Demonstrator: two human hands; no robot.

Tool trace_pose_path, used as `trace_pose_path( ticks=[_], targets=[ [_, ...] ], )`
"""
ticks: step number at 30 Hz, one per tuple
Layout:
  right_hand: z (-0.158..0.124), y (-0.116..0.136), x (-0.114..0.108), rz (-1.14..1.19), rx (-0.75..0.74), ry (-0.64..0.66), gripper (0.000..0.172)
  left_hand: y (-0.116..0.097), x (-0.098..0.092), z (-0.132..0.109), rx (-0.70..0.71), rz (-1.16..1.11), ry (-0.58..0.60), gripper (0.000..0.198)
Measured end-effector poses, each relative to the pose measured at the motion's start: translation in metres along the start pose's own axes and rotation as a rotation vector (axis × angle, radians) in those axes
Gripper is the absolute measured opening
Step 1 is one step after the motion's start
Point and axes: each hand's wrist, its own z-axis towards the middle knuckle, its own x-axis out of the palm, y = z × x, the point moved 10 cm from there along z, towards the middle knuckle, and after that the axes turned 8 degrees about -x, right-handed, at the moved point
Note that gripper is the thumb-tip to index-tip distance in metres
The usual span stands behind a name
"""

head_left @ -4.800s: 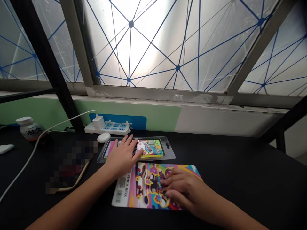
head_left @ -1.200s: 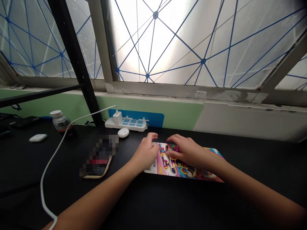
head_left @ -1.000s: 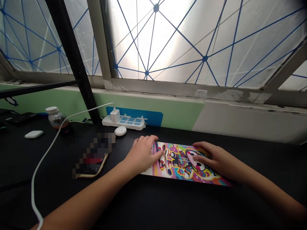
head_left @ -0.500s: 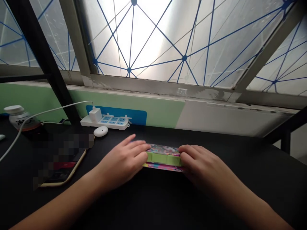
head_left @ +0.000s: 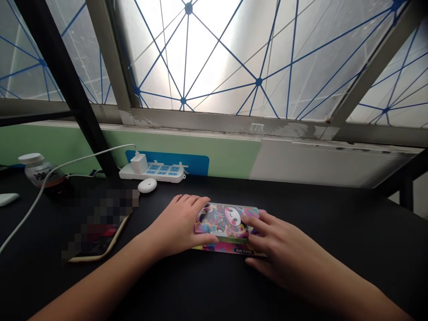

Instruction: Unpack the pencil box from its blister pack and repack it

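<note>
A colourful pencil box [head_left: 220,223] with a white cartoon face on its lid lies on the black desk in front of me. Under its near side a bright printed edge shows the lettering "PENCIL BOX", and a thin green band runs above it. My left hand [head_left: 180,227] is closed round the left end, thumb along the near side and fingers at the far side. At the right end, my right hand [head_left: 276,240] holds the box with its fingers curled over the top and near corner. Its thumb sits lower, close to the desk.
A phone [head_left: 100,232] in a pale-edged case lies left, partly blurred. Behind it are a white earbud case [head_left: 147,185] and a power strip [head_left: 152,173] with a charger and cable. A bottle [head_left: 42,171] stands far left. The wall and window border the desk's back.
The lid's printed top has come into fuller view, and less of the green part shows. My left thumb now lies along the near side; my right fingers have shifted over the top.
</note>
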Motion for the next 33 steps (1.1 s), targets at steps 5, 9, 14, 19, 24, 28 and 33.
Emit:
trace_pose_path(
  ticks=[5,9,14,19,24,28,33],
  targets=[
    [-0.01,-0.046,0.002,0.29,0.21,-0.033,0.026,-0.011,-0.01,-0.003,0.034,0.039,-0.067,0.081],
    [-0.015,-0.077,0.006,0.264,0.279,-0.124,0.072,-0.025,-0.022,-0.01,0.103,0.119,-0.193,0.086],
    [-0.014,-0.078,0.0,0.21,0.281,-0.168,0.084,-0.034,-0.031,-0.014,0.164,0.158,-0.281,0.094],
    [-0.009,-0.044,-0.027,-0.018,0.196,-0.266,0.073,-0.025,-0.056,-0.015,0.021,0.251,-0.398,0.071],
    [0.0,-0.006,-0.02,-0.209,0.109,-0.212,0.023,-0.035,-0.04,-0.015,0.027,0.351,-0.241,0.034],
    [0.005,0.002,-0.006,-0.19,0.102,-0.177,0.03,-0.042,-0.023,-0.015,0.056,0.405,-0.15,0.04],
    [0.005,-0.003,0.009,-0.12,0.124,-0.125,0.037,-0.034,-0.016,-0.011,0.009,0.336,-0.09,0.044]
  ],
)
